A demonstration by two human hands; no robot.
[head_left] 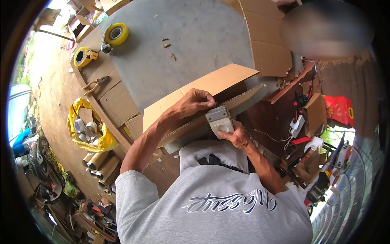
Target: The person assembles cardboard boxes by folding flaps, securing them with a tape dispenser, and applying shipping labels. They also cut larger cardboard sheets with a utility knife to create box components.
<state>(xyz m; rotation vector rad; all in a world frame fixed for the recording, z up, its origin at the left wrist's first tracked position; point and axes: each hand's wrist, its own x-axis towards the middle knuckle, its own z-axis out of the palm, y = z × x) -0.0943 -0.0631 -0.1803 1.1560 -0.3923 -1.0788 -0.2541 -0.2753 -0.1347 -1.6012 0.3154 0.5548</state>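
Note:
A cardboard carton (191,87) with raised flaps lies along the near edge of the grey tabletop. My right hand (239,137) is closed round a boxy hand tool, cream-coloured with a grey metal head (219,118); its exact kind is unclear. The metal head is close to the carton's near edge. My left hand (198,101) is bent over the carton, just left of the tool. Its fingers are curled together in a pinch, and what they hold, if anything, is too small or hidden to tell.
Two yellow tape rolls in dispensers (117,34) (82,57) and pliers (97,84) lie at left. Several small gold-brown pieces (166,45) dot the tabletop. A yellow bag (106,140) holds tape cores. Flat cardboard (268,44) stands far right; a power strip (297,126) hangs at right.

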